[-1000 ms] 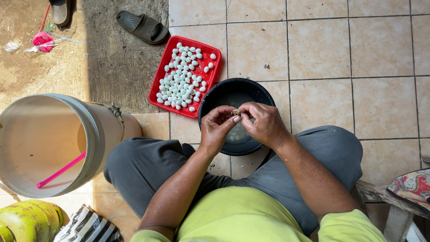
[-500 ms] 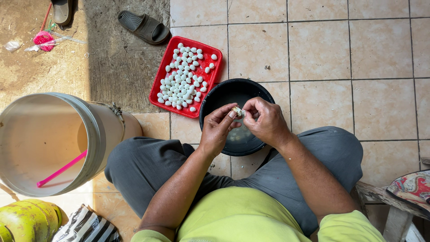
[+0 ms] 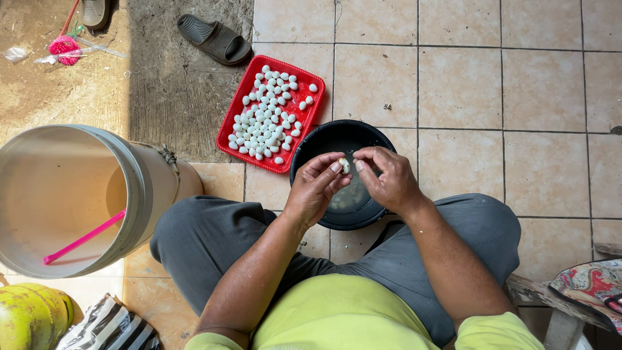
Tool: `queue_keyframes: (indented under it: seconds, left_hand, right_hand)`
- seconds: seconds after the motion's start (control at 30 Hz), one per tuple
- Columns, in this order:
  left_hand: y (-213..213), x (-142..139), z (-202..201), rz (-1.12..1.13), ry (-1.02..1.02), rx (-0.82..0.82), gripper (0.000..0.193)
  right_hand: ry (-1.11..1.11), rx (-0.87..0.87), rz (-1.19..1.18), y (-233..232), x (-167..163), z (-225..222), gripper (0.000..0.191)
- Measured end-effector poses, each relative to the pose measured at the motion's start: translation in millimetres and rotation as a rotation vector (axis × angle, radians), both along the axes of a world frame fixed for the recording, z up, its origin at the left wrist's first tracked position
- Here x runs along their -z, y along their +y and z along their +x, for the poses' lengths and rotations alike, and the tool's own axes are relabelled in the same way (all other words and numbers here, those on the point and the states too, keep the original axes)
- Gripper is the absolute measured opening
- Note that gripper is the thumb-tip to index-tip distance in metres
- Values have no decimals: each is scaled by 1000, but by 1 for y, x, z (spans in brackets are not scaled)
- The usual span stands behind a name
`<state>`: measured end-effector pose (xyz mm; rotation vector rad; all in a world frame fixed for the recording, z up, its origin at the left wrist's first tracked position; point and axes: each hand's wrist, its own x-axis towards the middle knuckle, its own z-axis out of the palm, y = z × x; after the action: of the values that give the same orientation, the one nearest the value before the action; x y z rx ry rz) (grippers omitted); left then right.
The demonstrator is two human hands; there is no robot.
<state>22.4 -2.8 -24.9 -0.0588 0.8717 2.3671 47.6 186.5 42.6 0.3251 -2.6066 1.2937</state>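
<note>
Dozens peeled on red tray (image 3: 241, 110) — one small egg (image 3: 344, 166) pinched by left hand (image 3: 315, 188), right hand (image 3: 389, 181) picking shell over black bowl (image 3: 311, 146).

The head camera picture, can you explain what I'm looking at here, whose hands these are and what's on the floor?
The camera sits on a person's head and looks down, so you see their own lap and arms. They sit over a tiled floor. The left hand pinches a small pale egg-like piece, and the right hand picks at it with its fingers. Below the hands stands a black bowl. Beside it lies a red tray of small white pieces. At the left stands a large pale bucket with a pink stick inside. A dark sandal lies farther off.
</note>
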Motion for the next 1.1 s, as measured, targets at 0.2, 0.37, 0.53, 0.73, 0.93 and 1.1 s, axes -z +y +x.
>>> queue_keyframes:
  seconds: [0.2, 0.37, 0.53, 0.73, 0.93, 1.1]
  left_hand:
    - [2, 2, 2, -46, 36, -15, 21]
    - [4, 5, 2, -61, 46, -22, 20]
    - [9, 9, 4, -112, 105, -44, 20]
    - [10, 12, 5, -155, 138, -57, 21]
    - [10, 11, 4, -121, 100, -59, 21]
    - [9, 8, 4, -267, 234, -94, 26]
  right_hand:
    - [41, -47, -5, -9, -4, 5, 12]
    - [41, -25, 42, -7, -2, 5, 13]
    - [139, -6, 169, -7, 3, 7, 19]
    - [176, -10, 195, -5, 5, 5, 18]
    - [32, -1, 29, -3, 2, 5, 15]
    - [108, -19, 109, -5, 1, 4, 15]
